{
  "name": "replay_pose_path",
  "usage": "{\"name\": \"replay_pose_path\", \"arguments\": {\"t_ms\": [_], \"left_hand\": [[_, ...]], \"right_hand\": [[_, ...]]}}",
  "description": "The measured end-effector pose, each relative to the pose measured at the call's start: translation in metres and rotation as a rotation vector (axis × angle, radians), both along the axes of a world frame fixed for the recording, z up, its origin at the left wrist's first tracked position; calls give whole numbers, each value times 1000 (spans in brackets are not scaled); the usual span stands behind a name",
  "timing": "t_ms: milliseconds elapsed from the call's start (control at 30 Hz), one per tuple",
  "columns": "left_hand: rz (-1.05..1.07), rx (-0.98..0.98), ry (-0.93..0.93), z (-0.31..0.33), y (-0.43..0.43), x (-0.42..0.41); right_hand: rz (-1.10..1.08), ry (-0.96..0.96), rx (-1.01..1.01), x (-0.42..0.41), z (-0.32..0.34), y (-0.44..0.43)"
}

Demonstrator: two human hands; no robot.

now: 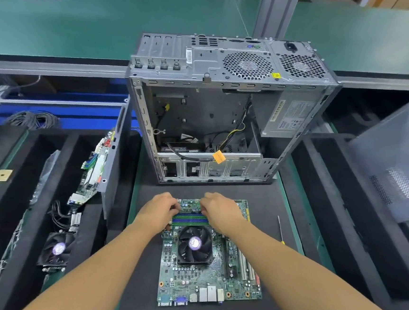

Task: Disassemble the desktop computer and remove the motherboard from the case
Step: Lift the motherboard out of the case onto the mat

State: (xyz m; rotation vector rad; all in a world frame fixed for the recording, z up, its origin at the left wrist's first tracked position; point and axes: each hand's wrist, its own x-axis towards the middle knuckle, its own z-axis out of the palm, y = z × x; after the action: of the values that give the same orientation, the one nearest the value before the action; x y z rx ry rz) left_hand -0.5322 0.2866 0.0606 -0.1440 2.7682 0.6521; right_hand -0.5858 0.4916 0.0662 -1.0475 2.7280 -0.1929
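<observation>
Gripping with curled fingers of left hand (160, 213) and right hand (219, 209) opposite ends of the memory slots (190, 219) on the motherboard (204, 278), flat on the near tabletop (264, 199), outside the open case (216, 79) just beyond; screwdriver (280, 229) at right.

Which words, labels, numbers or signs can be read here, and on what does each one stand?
No word or number is readable.
Yellow sticker on the case: a warning sign, no legible words.
Power supply label: too small.
Fan sticker: blurred.
Orange tag: blurred.
</observation>
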Motion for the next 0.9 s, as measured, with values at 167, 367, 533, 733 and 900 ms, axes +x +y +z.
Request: {"name": "replay_pose_path", "arguments": {"t_ms": [167, 367, 533, 733, 900], "left_hand": [[24, -10, 47, -1, 5, 7], [312, 358, 264, 2, 5, 4], [369, 564, 221, 10, 19, -10], [85, 571, 6, 22, 71, -33], [-75, 504, -37, 31, 130, -48]], "right_hand": [[10, 51, -66, -1, 6, 6], [-428, -419, -471, -11, 20, 35], [-684, -837, -715, -7, 34, 73], [-786, -877, -792, 9, 30, 133], [-1066, -720, -823, 18, 19, 209]]}}
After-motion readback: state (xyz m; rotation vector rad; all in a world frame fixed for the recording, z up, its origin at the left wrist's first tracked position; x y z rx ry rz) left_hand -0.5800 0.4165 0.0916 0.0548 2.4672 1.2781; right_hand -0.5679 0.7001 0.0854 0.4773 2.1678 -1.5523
